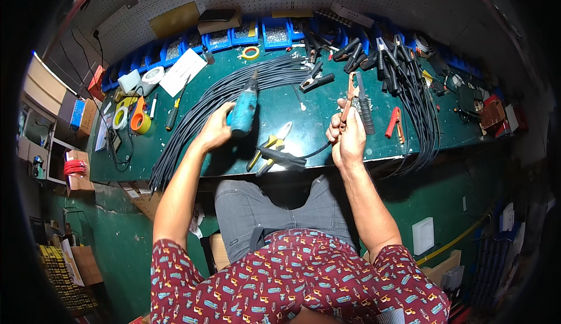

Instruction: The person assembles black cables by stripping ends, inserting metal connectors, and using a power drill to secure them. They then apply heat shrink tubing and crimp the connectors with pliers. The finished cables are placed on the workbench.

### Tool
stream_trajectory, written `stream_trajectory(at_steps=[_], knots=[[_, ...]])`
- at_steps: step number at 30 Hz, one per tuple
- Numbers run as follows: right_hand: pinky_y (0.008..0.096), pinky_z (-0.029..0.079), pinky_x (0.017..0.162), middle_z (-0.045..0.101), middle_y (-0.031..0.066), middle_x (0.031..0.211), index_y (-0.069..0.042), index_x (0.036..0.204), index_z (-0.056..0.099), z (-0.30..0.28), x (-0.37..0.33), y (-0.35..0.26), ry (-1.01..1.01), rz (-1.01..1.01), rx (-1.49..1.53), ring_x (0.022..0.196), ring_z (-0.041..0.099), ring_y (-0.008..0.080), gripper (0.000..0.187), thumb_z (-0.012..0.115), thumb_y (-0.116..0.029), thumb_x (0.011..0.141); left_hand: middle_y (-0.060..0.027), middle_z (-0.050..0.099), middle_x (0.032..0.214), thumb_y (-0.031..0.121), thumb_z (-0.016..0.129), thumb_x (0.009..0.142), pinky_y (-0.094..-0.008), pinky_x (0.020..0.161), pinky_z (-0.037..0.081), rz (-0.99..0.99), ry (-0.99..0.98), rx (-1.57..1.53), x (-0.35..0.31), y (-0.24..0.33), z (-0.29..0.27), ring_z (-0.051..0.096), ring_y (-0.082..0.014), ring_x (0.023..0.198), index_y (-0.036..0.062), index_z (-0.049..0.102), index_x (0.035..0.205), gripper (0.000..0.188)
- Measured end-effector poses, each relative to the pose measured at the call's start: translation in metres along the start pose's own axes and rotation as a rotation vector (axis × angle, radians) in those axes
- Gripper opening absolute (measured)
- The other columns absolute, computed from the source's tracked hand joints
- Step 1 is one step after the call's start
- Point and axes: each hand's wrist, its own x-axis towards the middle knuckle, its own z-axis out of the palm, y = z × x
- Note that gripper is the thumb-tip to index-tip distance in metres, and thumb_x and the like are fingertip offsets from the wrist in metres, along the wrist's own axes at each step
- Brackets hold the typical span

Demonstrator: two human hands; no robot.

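Observation:
My left hand (215,128) is closed around a teal electric screwdriver (245,109), held above the workbench with its tip pointing away from me. In my right hand (352,140) is a copper-coloured battery clamp (352,89), upright, with a black grip sleeve (366,113) on its right side. From this hand a short black cable (318,151) runs left to a loose black sleeve (283,157). Yellow-handled pliers (279,143) lie partly under that sleeve. To the right of my right hand lies a red-handled clamp (394,122).
A thick bundle of black cables (204,105) curves across the left of the green bench (274,108). More cables with black clamps (403,73) lie at right. Blue parts bins (274,35) line the back. Tape rolls (140,121) and a screwdriver (173,115) lie at left.

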Motion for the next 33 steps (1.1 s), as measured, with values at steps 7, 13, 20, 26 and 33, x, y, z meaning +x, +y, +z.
stream_trajectory(at_steps=[7,13,20,26,33], knots=[[0.0227,0.035,0.055,0.055,0.0029,0.087,-0.009,0.144,0.044,0.004,-0.008,-0.004,0.01,-0.152,0.046,0.062,0.041,0.0061,0.039,0.037,-0.033,0.113,-0.0165,0.06,0.133,0.018,0.076,0.082,-0.0513,0.109,0.039,0.128,0.197,0.732,0.016,-0.025,0.035,0.053,-0.0368,0.127,0.0098,0.056,0.137,0.059],[0.0341,0.057,0.081,0.063,0.0143,0.124,-0.007,0.148,0.038,0.019,-0.009,-0.004,-0.059,-0.255,-0.049,0.098,0.066,0.0189,0.039,0.043,-0.018,0.11,-0.0157,0.058,0.131,0.019,0.075,0.086,-0.048,0.109,0.04,0.48,-0.117,0.455,-0.038,0.048,0.089,0.054,-0.0349,0.124,0.006,0.062,0.127,0.045],[0.0394,0.061,0.084,0.066,0.0173,0.118,-0.002,0.132,0.051,0.027,-0.019,-0.019,-0.047,-0.215,-0.015,0.101,0.071,0.0269,0.037,0.066,-0.011,0.099,-0.0144,0.064,0.114,0.014,0.077,0.086,-0.0442,0.097,0.047,0.364,-0.269,0.257,-0.034,0.051,0.091,0.061,-0.0344,0.108,0.0053,0.063,0.117,0.035],[0.0423,0.063,0.085,0.065,0.0193,0.115,-0.001,0.121,0.049,0.02,-0.012,-0.032,0.002,-0.287,-0.045,0.096,0.073,0.0305,0.028,0.064,-0.01,0.1,-0.0145,0.064,0.104,0.02,0.082,0.083,-0.0391,0.085,0.052,0.232,-0.304,0.148,-0.034,0.073,0.101,0.064,-0.0325,0.095,0.0031,0.062,0.113,0.039],[0.0395,0.065,0.079,0.065,0.0211,0.117,-0.004,0.13,0.04,0.008,0.002,-0.061,0.09,-0.246,-0.153,0.094,0.074,0.0302,0.039,0.064,-0.008,0.1,-0.0082,0.064,0.095,0.019,0.08,0.087,-0.0314,0.074,0.05,0.215,-0.232,-0.089,-0.026,0.09,0.114,0.06,-0.0166,0.085,-0.0019,0.066,0.11,0.034]])
